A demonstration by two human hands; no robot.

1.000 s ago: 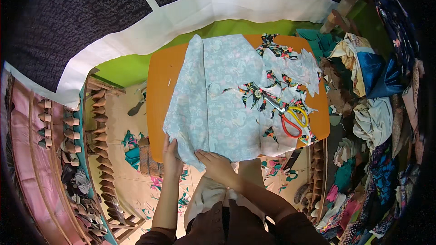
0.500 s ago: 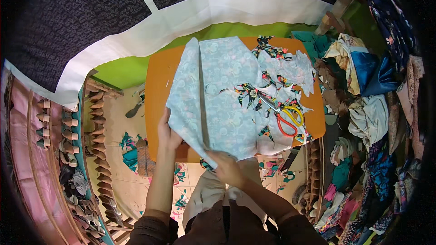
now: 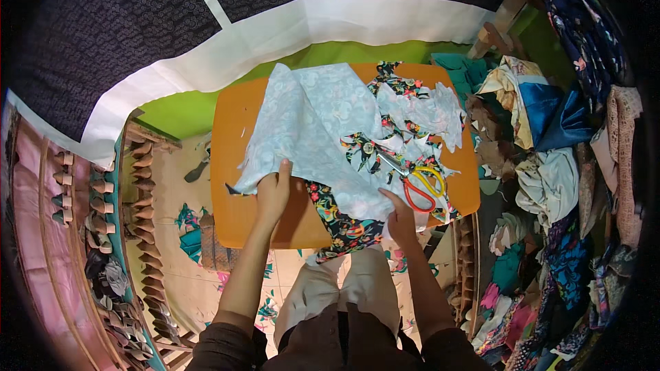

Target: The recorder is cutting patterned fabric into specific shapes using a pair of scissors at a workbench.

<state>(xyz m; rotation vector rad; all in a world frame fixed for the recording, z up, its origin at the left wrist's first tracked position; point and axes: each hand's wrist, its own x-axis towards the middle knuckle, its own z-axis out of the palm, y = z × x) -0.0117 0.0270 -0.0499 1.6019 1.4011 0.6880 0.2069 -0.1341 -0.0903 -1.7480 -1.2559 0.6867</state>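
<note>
A large piece of floral fabric (image 3: pixel 326 120) lies partly on the orange table, its pale blue-white back facing up. Below its lifted front edge, the dark printed side (image 3: pixel 347 227) shows and hangs over the near table edge. My left hand (image 3: pixel 274 191) pinches the front edge at the middle, thumb on top, fingers underneath. Farther right, my right hand (image 3: pixel 401 218) grips the same cloth near its right corner. Scissors (image 3: pixel 421 189) with one red and one yellow handle rest just beyond my right hand, blades pointing up-left, on cut floral scraps (image 3: pixel 419 110).
The orange table (image 3: pixel 230 137) has rounded corners. Heaped cloths (image 3: pixel 550 178) crowd the right side. On the left stand racks of wooden shoe-shaped forms (image 3: pixel 143 213). Fabric scraps (image 3: pixel 268 306) litter the tiled floor, and a dark patterned cloth (image 3: pixel 137 48) hangs at the back.
My right hand has moved right and upward, away from my left hand, which shifted slightly right. The cloth's front edge has been spread and raised, exposing the dark printed side.
</note>
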